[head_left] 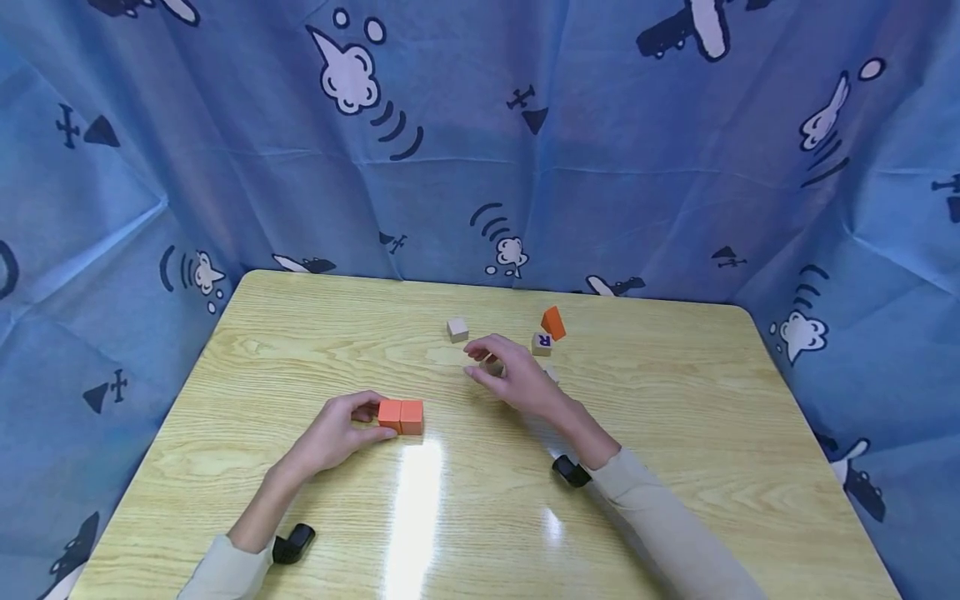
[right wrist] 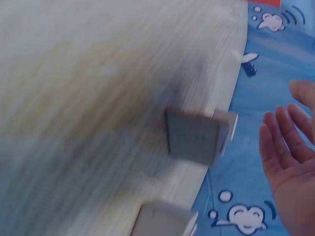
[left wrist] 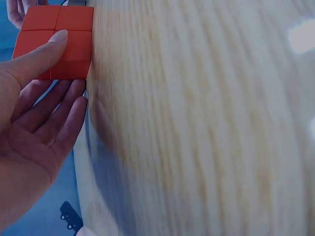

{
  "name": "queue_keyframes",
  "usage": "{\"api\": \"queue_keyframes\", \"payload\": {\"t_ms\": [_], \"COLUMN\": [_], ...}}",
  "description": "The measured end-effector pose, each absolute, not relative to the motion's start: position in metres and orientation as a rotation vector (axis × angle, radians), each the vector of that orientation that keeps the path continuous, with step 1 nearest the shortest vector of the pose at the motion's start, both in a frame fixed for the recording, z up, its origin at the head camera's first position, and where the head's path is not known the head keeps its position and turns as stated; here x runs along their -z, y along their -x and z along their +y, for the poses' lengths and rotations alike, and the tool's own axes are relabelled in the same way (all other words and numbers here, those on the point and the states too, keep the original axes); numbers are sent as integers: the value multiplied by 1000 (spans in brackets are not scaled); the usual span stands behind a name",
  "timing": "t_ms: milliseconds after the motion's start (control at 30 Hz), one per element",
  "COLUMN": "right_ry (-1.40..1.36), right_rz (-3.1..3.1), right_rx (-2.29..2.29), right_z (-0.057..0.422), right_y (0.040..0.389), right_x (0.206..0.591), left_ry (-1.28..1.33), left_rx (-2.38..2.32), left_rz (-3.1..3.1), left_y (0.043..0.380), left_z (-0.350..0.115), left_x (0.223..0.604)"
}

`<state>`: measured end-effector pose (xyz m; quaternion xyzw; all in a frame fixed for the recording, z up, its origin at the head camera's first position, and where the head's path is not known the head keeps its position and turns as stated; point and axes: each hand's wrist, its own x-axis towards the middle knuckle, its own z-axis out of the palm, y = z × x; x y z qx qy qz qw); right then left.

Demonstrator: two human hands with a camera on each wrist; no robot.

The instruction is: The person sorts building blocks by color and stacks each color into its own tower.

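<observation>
Two orange cubes point(head_left: 412, 417) stand side by side on the table, faces touching. My left hand point(head_left: 333, 432) pinches them from the left, thumb at the near side and fingers behind. In the left wrist view the thumb lies across the red-orange faces point(left wrist: 74, 49). My right hand point(head_left: 517, 379) is raised above the table, thumb and fingers apart. The right wrist view shows that hand point(right wrist: 295, 162) with nothing in it. Partly hidden by its fingers in the head view is a beige block point(head_left: 492, 365). A pale wooden cube point(head_left: 457, 330) sits just beyond the fingertips.
Right of the right hand lie a wooden cube with a letter R point(head_left: 542, 344) and an orange wedge-shaped block point(head_left: 553, 323). A pale piece point(head_left: 552, 373) shows beside the right wrist. Blue patterned cloth point(head_left: 450, 167) hangs behind the wood-grain table point(head_left: 675, 400).
</observation>
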<state>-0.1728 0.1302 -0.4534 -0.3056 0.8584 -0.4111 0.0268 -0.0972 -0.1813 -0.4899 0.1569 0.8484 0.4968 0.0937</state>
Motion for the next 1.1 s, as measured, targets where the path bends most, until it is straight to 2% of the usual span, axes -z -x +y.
{"api": "queue_keyframes", "payload": {"t_ms": [433,1100], "right_ry": [921,528], "right_rz": [2899,3133], "right_rx": [1123,844], "right_z": [164,210], "right_y": [203,241], "right_x": [453,454], "left_ry": [-465,-472], "left_rx": [-1494,-1476], "left_rz": [2495,2503], "left_y": [98,99], "left_z": [-183,-183], "left_x": [491,492]}}
